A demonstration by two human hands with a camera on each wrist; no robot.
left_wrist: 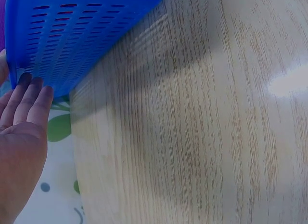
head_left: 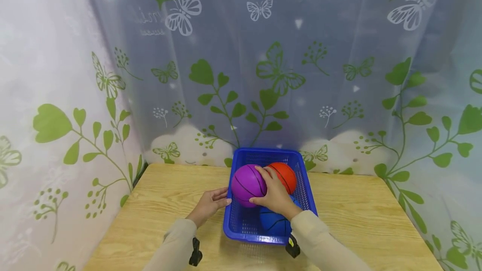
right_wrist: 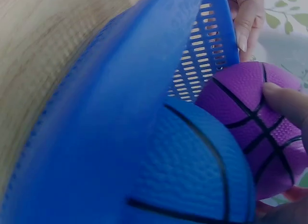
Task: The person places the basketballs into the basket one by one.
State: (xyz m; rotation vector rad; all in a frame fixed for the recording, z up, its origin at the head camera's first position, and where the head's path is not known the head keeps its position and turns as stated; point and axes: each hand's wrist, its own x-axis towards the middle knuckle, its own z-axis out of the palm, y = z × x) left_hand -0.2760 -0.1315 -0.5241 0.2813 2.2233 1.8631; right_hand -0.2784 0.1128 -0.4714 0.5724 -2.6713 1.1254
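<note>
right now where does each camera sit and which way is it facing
Head: worn high, looks forward and down at the blue basket; both hands and sleeves show, right hand on the purple ball.
Left wrist: looks past the left hand to the basket wall and table.
Right wrist: inside the basket, at the blue ball; fingertips show.
All share the basket.

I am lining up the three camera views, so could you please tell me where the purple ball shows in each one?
Head view: the purple ball sits at centre, at the left side of the blue basket, under the right hand.
Left wrist view: at most a purple sliver at the upper left edge; not clearly the ball.
Right wrist view: the ball fills the right side.
Shared landmark: the blue basket's slotted wall.
</note>
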